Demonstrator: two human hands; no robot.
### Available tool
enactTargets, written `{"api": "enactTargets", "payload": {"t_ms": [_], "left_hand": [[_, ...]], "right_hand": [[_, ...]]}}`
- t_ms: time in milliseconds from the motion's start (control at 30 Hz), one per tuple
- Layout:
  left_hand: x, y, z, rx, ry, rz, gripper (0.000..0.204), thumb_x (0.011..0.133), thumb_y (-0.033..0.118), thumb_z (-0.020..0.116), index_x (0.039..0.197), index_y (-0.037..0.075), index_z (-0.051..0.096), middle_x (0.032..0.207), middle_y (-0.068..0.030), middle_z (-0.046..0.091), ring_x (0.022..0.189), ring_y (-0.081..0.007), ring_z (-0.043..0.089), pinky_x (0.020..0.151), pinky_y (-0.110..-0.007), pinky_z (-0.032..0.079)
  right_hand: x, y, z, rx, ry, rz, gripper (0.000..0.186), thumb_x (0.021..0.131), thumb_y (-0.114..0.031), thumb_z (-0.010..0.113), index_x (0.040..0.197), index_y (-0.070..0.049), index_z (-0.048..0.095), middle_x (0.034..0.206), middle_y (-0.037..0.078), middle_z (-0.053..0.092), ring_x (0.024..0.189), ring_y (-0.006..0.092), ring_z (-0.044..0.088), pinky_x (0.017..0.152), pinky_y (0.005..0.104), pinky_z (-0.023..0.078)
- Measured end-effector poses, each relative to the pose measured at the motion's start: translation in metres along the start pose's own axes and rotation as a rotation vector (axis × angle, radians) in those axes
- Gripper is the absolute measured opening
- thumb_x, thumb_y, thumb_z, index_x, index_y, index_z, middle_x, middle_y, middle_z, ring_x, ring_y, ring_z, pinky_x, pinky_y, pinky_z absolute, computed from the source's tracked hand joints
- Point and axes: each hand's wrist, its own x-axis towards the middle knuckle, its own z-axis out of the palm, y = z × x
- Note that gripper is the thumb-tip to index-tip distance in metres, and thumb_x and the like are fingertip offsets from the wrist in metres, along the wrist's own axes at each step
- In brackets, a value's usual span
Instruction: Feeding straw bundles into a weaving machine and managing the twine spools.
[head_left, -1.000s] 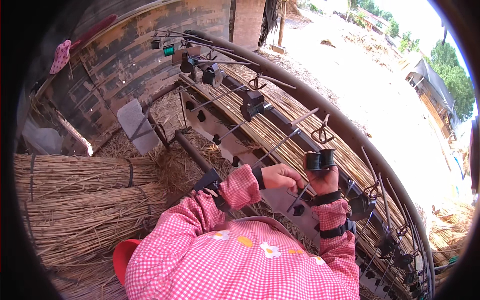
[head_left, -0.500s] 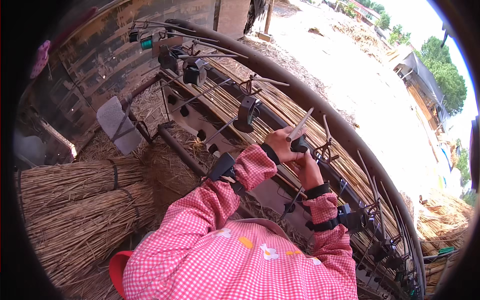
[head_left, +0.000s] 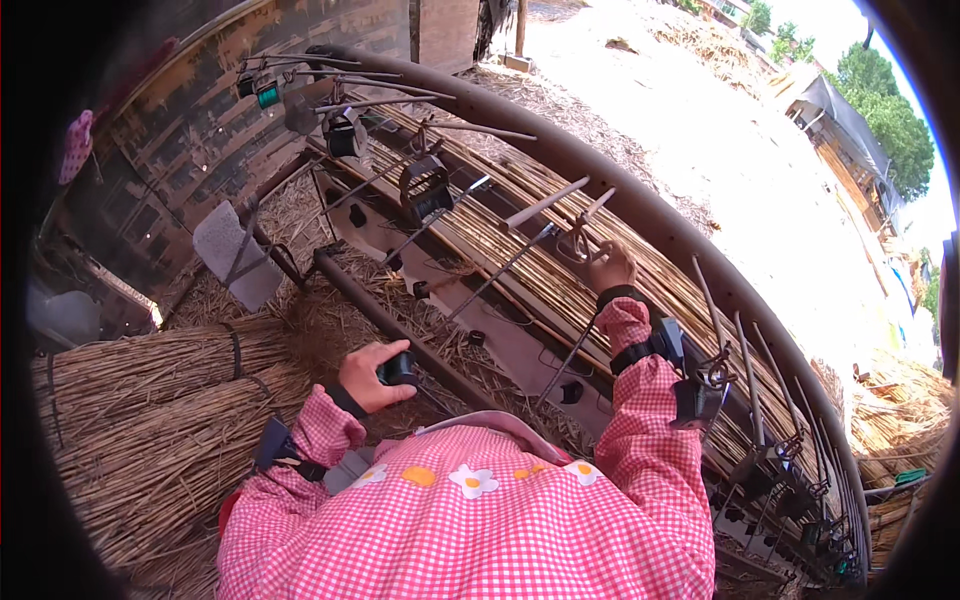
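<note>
My left hand [head_left: 368,380] is down in front of my body, left of the frame, with thumb and fingers closed around a dark spool [head_left: 399,369]. My right hand [head_left: 613,268] is up at the weaving frame, beside a bent metal hook [head_left: 575,243] and a pale wooden stick [head_left: 548,203]. Its fingers are curled, and what they grip, if anything, is too small to tell. Long dry reeds [head_left: 500,235] lie lengthwise along the frame under and left of this hand. Another dark spool holder [head_left: 425,187] sits farther up the row.
A curved brown metal pipe [head_left: 510,122] runs along the frame's far side. Thin metal rods [head_left: 497,284] cross the reeds. Tied reed bundles [head_left: 170,420] lie at the left, near a grey padded board [head_left: 238,257]. A lower pipe [head_left: 390,325] passes near my left hand.
My hands were together at the frame around the dark spool. My left hand has drawn back down and left with it; my right hand has moved slightly up along the frame.
</note>
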Motion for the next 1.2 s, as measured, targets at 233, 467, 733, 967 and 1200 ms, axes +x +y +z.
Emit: {"api": "enactTargets", "payload": {"t_ms": [233,467,733,967,1200], "left_hand": [[0.029,0.076,-0.061,-1.186,0.058,1.045,0.065,0.072,0.055,0.050,0.103,-0.001,0.047,0.095,-0.0135,0.051,0.090,-0.0279,0.050,0.083,-0.041,0.038],[0.084,0.130,0.038,0.391,0.113,1.279,0.030,0.073,0.031,0.054,0.092,0.007,0.055,0.093,-0.0079,0.055,0.092,-0.0171,0.052,0.082,-0.029,0.041],[0.146,0.085,0.039,0.594,-0.331,0.238,0.022,0.072,0.028,0.055,0.079,0.007,0.057,0.072,-0.0080,0.059,0.073,-0.0208,0.057,0.078,-0.033,0.041],[0.181,0.109,0.088,-1.497,-0.838,-0.084,0.021,0.077,0.006,0.045,0.095,0.002,0.055,0.084,-0.0033,0.056,0.068,-0.0093,0.054,0.065,-0.022,0.047],[0.223,0.066,0.106,-1.896,-0.557,-0.103,0.051,0.083,0.016,0.048,0.128,0.017,0.024,0.109,-0.0012,0.050,0.049,0.0021,0.039,0.039,-0.011,0.037]], "right_hand": [[-0.126,-0.189,-0.137,1.730,-1.515,-0.096,0.052,0.080,-0.036,0.053,0.118,-0.004,0.038,0.111,0.009,0.045,0.101,0.0160,0.044,0.087,0.0276,0.034],[-0.139,-0.233,-0.184,1.879,-1.518,-0.527,0.023,0.082,-0.019,0.050,0.081,0.002,0.060,0.092,0.014,0.056,0.091,0.0232,0.050,0.083,0.0336,0.037],[-0.106,-0.136,-0.156,2.205,-0.896,0.868,0.041,0.085,-0.039,0.035,0.085,-0.001,0.051,0.086,0.013,0.056,0.096,0.0306,0.050,0.086,0.0457,0.038],[-0.054,-0.024,-0.049,1.567,-0.301,0.488,0.030,0.081,-0.027,0.043,0.095,-0.001,0.049,0.091,0.014,0.055,0.084,0.0275,0.055,0.073,0.0361,0.046],[-0.019,-0.028,-0.005,2.470,-0.075,0.956,0.029,0.082,-0.022,0.038,0.098,-0.002,0.051,0.098,0.019,0.053,0.087,0.0338,0.053,0.077,0.0439,0.045]]}}
